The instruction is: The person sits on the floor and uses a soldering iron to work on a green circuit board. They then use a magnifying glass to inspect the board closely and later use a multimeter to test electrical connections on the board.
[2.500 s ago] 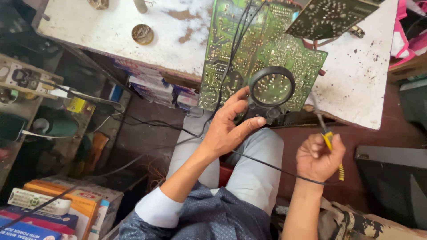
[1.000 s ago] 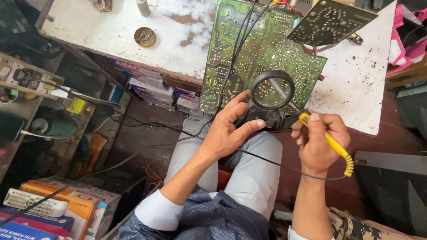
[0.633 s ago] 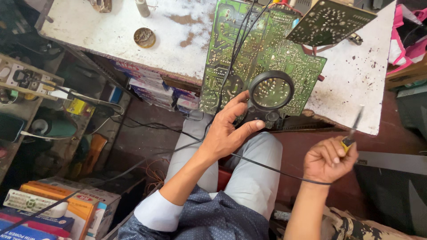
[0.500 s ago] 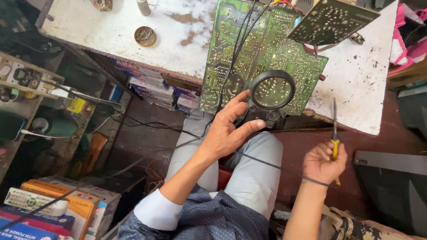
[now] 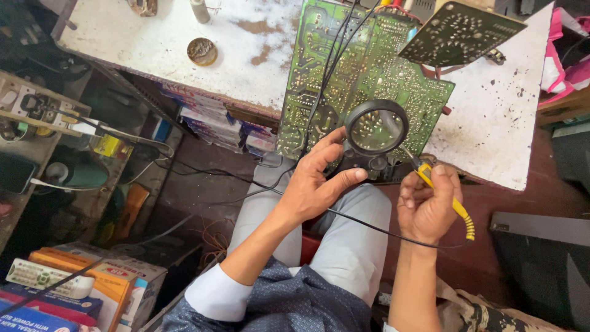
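Observation:
A green circuit board (image 5: 362,67) lies tilted over the near edge of a stained white table (image 5: 498,117). My left hand (image 5: 316,181) holds a round black magnifying glass (image 5: 376,130) over the board's lower part. My right hand (image 5: 429,206) grips a yellow-handled soldering iron (image 5: 452,203), its tip pointing up-left toward the board just below the lens. A thin black cord (image 5: 369,224) runs across my lap between the hands. A second, darker board (image 5: 467,34) rests on the top right of the green one.
A round tin (image 5: 202,51) sits on the table's left part. Boxes (image 5: 92,289) stand at lower left, beside a shelf with tools and wires (image 5: 55,123). Pink items (image 5: 565,55) lie at the far right.
My right hand has come back up from beside my lap to the board's edge, the soldering iron turned so its tip points at the board. The left hand and magnifier stayed put.

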`<state>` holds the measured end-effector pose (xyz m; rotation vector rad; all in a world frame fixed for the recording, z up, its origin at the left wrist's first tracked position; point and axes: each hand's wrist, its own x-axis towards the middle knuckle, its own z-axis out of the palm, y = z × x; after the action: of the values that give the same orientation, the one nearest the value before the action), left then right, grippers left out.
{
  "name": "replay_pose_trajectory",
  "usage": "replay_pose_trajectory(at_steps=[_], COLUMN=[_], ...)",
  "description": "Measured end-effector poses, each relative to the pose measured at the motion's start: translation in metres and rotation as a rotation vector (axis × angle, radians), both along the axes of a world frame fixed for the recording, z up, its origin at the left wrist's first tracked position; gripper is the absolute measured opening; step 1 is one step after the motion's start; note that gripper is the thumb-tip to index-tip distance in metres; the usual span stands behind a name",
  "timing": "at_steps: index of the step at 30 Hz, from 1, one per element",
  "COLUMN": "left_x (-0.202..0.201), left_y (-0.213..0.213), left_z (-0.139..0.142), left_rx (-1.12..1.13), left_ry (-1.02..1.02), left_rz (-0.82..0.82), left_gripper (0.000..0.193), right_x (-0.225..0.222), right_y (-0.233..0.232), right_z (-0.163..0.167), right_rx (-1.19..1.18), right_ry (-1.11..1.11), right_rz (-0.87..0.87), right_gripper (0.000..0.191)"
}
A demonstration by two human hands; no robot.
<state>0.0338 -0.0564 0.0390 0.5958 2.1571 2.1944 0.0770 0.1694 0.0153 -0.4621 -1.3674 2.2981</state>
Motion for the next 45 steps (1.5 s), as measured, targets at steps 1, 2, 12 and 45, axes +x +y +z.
replay_pose_trajectory(at_steps=[1, 2, 12, 45], left_x=[0.000, 0.000, -0.001, 0.000], left_y=[0.000, 0.000, 0.001, 0.001], left_z=[0.000, 0.000, -0.001, 0.003], left_rx=[-0.001, -0.002, 0.010, -0.017], left_ry=[-0.010, -0.006, 0.000, 0.001], left_rz=[0.001, 0.005, -0.002, 0.010], left_gripper=[0.035, 0.036, 0.036, 0.037], right_x=[-0.001, -0.002, -0.004, 0.011], right_y=[-0.001, -0.002, -0.002, -0.024], right_z=[0.000, 0.000, -0.004, 0.016], right_rx=[-0.006, -0.011, -0.026, 0.340], right_ry=[0.000, 0.001, 0.009, 0.045], right_rz=[0.001, 0.002, 0.003, -0.094], right_gripper=[0.016, 0.015, 0.015, 0.023])
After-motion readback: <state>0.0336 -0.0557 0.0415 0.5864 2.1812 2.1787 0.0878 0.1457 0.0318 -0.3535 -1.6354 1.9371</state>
